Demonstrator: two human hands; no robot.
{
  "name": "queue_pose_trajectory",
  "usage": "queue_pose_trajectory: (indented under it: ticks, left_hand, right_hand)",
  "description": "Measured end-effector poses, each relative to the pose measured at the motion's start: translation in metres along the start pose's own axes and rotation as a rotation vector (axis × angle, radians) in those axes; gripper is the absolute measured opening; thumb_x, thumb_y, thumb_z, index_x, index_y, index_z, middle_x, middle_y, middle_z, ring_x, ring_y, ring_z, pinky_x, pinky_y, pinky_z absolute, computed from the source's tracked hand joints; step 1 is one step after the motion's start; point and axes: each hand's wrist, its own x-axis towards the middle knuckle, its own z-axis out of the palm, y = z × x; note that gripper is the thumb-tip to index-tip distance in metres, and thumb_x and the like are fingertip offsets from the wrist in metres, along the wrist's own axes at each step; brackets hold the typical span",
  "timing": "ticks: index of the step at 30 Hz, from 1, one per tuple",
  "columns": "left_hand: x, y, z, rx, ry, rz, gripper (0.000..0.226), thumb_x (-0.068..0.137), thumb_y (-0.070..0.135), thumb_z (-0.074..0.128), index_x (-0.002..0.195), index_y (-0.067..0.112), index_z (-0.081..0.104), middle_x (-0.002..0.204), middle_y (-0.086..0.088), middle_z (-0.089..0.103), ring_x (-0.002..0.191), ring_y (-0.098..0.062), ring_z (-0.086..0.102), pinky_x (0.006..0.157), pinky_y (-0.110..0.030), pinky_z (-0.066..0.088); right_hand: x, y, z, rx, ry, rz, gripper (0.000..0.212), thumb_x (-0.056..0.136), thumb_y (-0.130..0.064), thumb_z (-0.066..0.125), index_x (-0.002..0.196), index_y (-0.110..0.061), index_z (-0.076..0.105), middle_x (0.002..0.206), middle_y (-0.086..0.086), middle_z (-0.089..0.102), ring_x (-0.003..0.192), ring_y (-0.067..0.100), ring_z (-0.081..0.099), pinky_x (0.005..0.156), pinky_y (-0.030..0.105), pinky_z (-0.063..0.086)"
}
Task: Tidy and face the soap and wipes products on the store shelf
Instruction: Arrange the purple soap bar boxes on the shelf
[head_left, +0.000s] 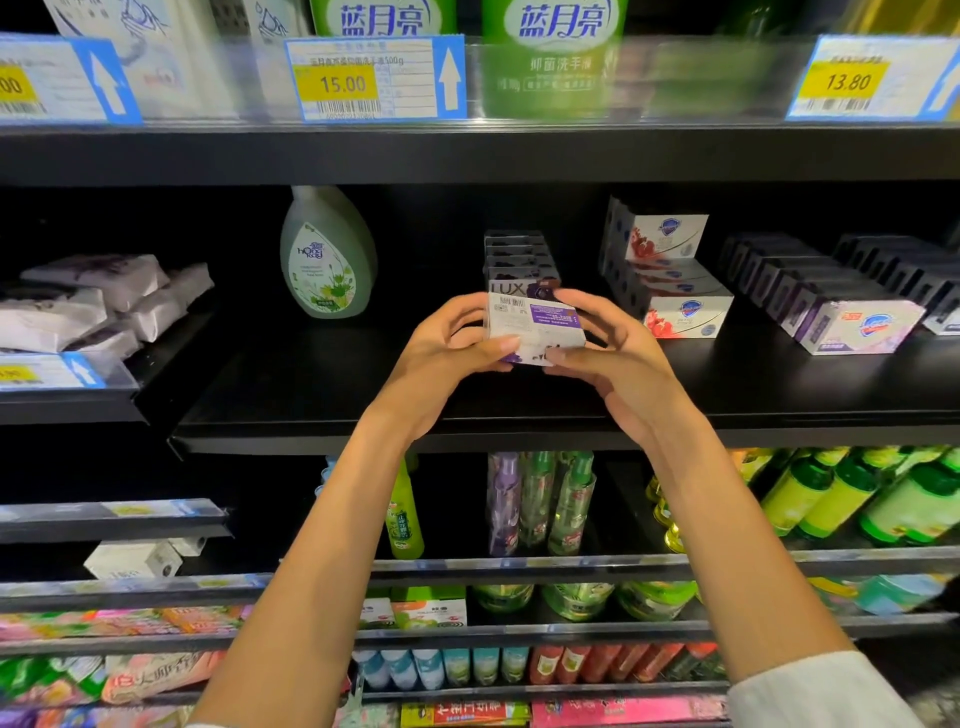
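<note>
Top-shelf green bottles (550, 57) blurred, cut by top edge; left price tag (62, 78) cropped, digits partly unreadable.

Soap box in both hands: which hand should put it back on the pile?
Probably the right hand: it grips the soap box on the side nearer the Lux stack. The left hand could let go.

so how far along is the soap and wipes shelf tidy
Looks done: the pomegranate soap boxes and purple-white boxes sit in rows facing out. In hand: left hand and right hand grip a Lux soap box, barcode side up, before the Lux row. Left: the wipes packs lie jumbled.
</note>
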Motion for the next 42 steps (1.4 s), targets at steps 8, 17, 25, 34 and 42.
queue_pose_trajectory:
  ticks: [8, 17, 25, 34, 42]
  left_hand:
    - [0.000, -0.001, -0.004, 0.053, -0.040, 0.059, 0.066, 0.082, -0.004, 0.082, 0.140, 0.021, 0.060, 0.140, 0.000, 0.064, 0.137, -0.018, 0.056, 0.114, -0.044, 0.047]
    - [-0.002, 0.002, -0.002, 0.081, 0.078, 0.045, 0.043, 0.090, 0.009, 0.080, 0.131, 0.012, 0.067, 0.126, -0.003, 0.074, 0.121, -0.021, 0.069, 0.104, -0.038, 0.055]
    - [0.001, 0.000, -0.001, 0.133, 0.136, 0.003, 0.035, 0.091, 0.026, 0.082, 0.123, 0.017, 0.072, 0.120, -0.001, 0.076, 0.121, -0.018, 0.067, 0.103, -0.048, 0.057]
    - [-0.004, 0.005, 0.001, 0.119, 0.066, 0.020, 0.057, 0.088, 0.010, 0.083, 0.138, 0.023, 0.059, 0.116, -0.008, 0.076, 0.111, -0.025, 0.073, 0.097, -0.043, 0.060]
    - [-0.006, 0.010, -0.007, 0.115, 0.226, 0.042, 0.048, 0.087, 0.006, 0.082, 0.130, 0.016, 0.063, 0.107, -0.010, 0.078, 0.100, -0.026, 0.077, 0.081, -0.035, 0.059]
  right_hand:
    - [0.000, -0.001, 0.003, 0.023, 0.048, 0.024, 0.037, 0.095, -0.012, 0.074, 0.131, -0.009, 0.067, 0.117, 0.014, 0.076, 0.101, 0.041, 0.074, 0.079, 0.035, 0.064]
    - [-0.002, -0.004, 0.005, -0.017, -0.005, 0.035, 0.035, 0.103, -0.022, 0.065, 0.137, -0.013, 0.063, 0.128, 0.008, 0.073, 0.120, 0.026, 0.070, 0.102, 0.046, 0.057]
    - [-0.002, -0.002, 0.004, -0.069, 0.032, 0.006, 0.039, 0.094, -0.009, 0.075, 0.132, -0.012, 0.065, 0.121, 0.009, 0.076, 0.117, 0.026, 0.071, 0.108, 0.050, 0.053]
    - [0.000, 0.000, 0.008, -0.127, 0.093, 0.037, 0.025, 0.098, -0.023, 0.072, 0.122, -0.015, 0.072, 0.103, 0.002, 0.080, 0.094, 0.011, 0.074, 0.080, 0.022, 0.057]
    - [0.000, 0.001, 0.013, -0.545, 0.048, -0.013, 0.042, 0.096, -0.033, 0.075, 0.136, -0.027, 0.064, 0.116, -0.011, 0.076, 0.110, -0.002, 0.067, 0.101, 0.021, 0.054]
